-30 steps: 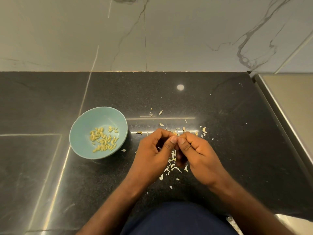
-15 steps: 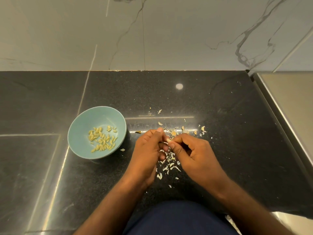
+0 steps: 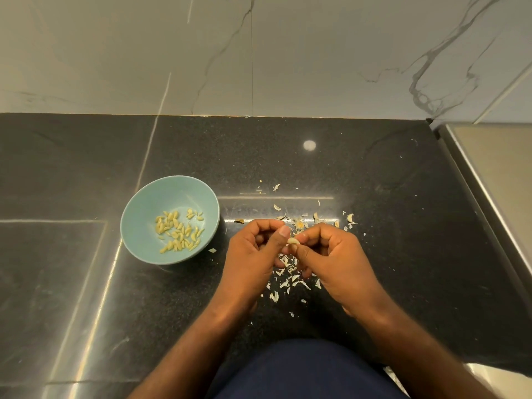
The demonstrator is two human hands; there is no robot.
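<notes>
Seed (image 3: 293,241): just right of bowl (image 3: 149,203), long axis pointing roughly bowl-ward.
Left hand (image 3: 250,260): pinches seed's near end; closer to bowl.
Right hand (image 3: 336,260): pinches seed's far end.

I see a glossy black speckled countertop (image 3: 374,174) running left to right, with a round light reflection (image 3: 309,145) at far centre. Behind it rises a pale marble wall (image 3: 316,53) with grey veins. On the right, a steel-edged beige surface (image 3: 495,174) adjoins the countertop.

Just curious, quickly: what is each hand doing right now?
Left hand: curled, pinching the pale seed.
Right hand: curled, pinching the same seed.
</notes>
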